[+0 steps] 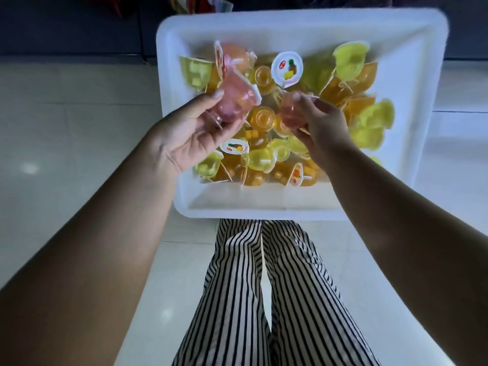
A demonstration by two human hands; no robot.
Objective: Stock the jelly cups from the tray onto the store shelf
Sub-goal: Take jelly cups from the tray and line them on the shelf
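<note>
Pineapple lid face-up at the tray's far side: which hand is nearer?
Right. The right hand grips a pink cup just below and right of the pineapple lid; the left hand, holding pink cups, sits further off, below-left.

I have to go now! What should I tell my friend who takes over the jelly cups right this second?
Left hand: holds a pink jelly cup over the tray.
Right hand: grips another pink cup, low over the pile.
White tray: on the floor, full of orange cups and yellow-green cups.
Shelf: not in view.
Left to do: carry both pink cups to the shelf, then the rest.
</note>
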